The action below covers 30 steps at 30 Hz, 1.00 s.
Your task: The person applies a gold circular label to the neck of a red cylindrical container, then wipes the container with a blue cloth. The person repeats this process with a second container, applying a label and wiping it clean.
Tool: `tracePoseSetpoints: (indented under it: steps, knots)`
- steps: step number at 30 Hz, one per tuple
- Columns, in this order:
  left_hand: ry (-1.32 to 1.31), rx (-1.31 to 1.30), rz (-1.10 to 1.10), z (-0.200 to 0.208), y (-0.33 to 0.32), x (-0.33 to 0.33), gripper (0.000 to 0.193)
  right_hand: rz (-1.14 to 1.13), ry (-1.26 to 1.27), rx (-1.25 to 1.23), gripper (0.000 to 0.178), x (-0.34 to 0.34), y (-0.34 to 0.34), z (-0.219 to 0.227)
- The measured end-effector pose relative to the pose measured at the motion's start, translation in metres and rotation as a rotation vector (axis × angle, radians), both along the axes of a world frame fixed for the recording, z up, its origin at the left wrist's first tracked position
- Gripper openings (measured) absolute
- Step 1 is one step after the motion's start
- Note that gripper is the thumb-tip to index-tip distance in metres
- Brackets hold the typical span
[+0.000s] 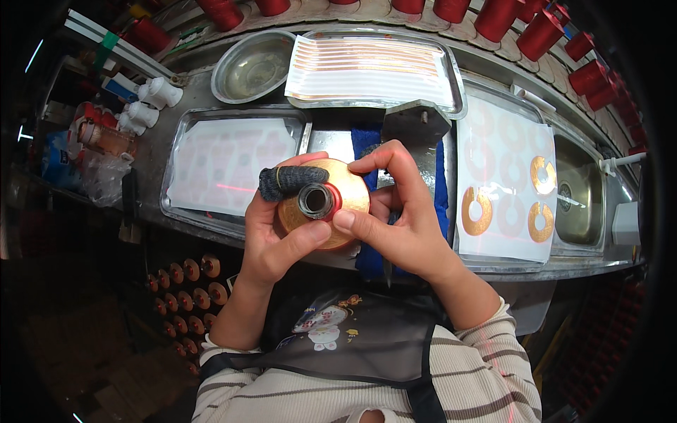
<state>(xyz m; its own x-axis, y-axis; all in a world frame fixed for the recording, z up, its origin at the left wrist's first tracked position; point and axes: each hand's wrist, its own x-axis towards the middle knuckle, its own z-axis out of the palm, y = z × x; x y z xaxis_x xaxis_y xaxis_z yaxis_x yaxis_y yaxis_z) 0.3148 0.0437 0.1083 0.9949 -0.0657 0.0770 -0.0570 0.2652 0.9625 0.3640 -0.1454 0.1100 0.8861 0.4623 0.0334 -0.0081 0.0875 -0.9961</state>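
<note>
Both my hands hold a bottle [356, 197] at chest height, its threaded neck pointing up at me. A shiny gold band covers the round shoulder, and red shows at the base of the neck. My left hand [266, 243] is wrapped round the left side, thumb on the shoulder. A dark grey knitted cover [285, 181], with a thin band round it, sits on one of its fingers. On the right side, my right hand [405, 229] grips the shoulder, thumb close to the neck and a bent finger at the far edge. The bottle's lower body is hidden.
A right tray's sheet [504, 162] bears gold C-shaped decals [477, 211]. Farther back are a sheet of gold strips [370, 67] and a metal bowl [254, 67]. A white sheet [226, 162] lies left; a sink [580, 190] is right. Red bottles [539, 35] line the back.
</note>
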Motion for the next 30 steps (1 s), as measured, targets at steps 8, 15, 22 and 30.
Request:
tracePoseSetpoints:
  steps: [8,15,22,30]
  knots:
    - [-0.038,0.008,0.022,-0.010,0.002,0.002,0.063,0.087,0.122,0.183,0.040,0.008,-0.001,0.002]
    - [-0.070,-0.002,0.021,-0.009,0.000,0.005,0.059,-0.413,0.624,0.577,0.017,0.041,-0.041,-0.010]
    - [-0.061,0.002,0.039,-0.009,-0.001,0.002,0.061,-0.255,-0.327,-0.024,0.020,-0.045,-0.016,0.016]
    - [-0.038,-0.002,0.019,-0.005,0.001,0.001,0.060,-0.453,-0.519,-0.171,0.020,0.025,-0.011,0.008]
